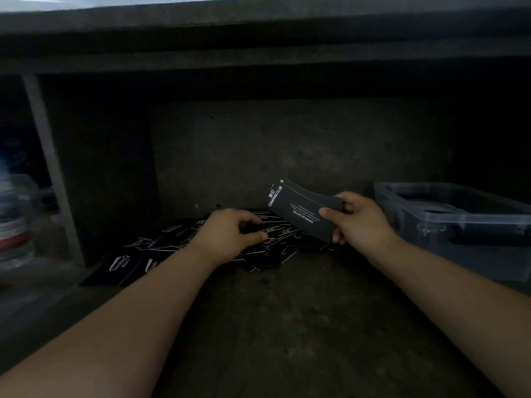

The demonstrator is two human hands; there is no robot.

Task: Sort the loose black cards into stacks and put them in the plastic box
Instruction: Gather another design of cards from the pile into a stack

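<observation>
A dark, rough shelf [287,326] inside a dim recess carries everything. A loose heap of black cards [201,242] lies on it left of centre, with flat black packets [115,268] (white lettering, too blurred to read) at its near left edge. A translucent plastic box [459,222] sits at the right, well apart from the heap.

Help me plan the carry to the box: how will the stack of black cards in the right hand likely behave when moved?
The stack of black cards, pinched at one end by the right hand, juts out without drooping, so it is probably fairly stiff. Held by fingertips alone, it is likely light. The smooth-looking cards may slide apart, like the loose pile under the left hand.
</observation>
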